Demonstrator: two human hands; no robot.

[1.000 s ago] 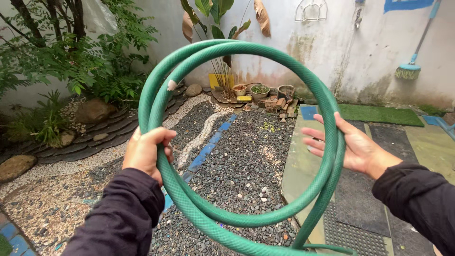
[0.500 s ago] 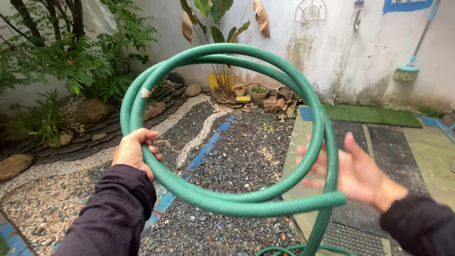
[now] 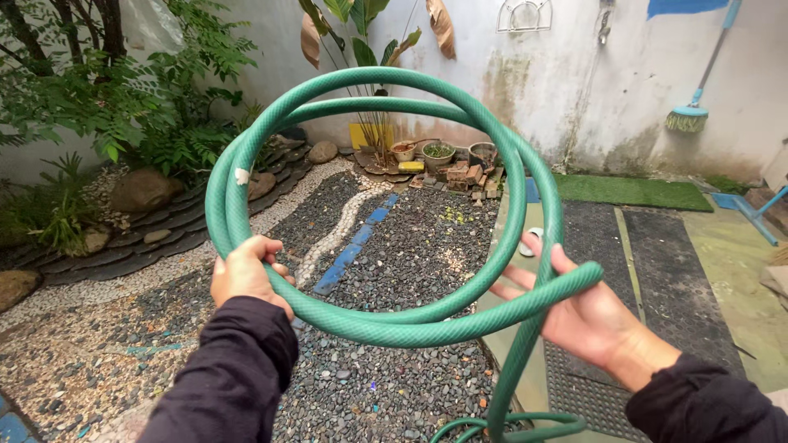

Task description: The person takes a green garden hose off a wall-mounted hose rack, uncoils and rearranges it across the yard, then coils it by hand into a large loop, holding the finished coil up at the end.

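A green garden hose is wound into a big double loop held up in front of me. My left hand is closed around the loop's lower left side. My right hand is under the loop's right side, fingers spread, with a strand of hose lying across the palm. From there the hose drops to the ground, where more of it curls. A small white tag sits on the loop's left side.
Dark gravel with a pale pebble strip and blue tiles covers the ground below. Black rubber mats and a green turf mat lie right. Pots and bricks stand by the stained wall. A broom leans at right; plants fill the left.
The loose strand has come up over my right palm, and that hand has moved lower and closer in. The coil has shifted left and tilted; my left hand kept its grip.
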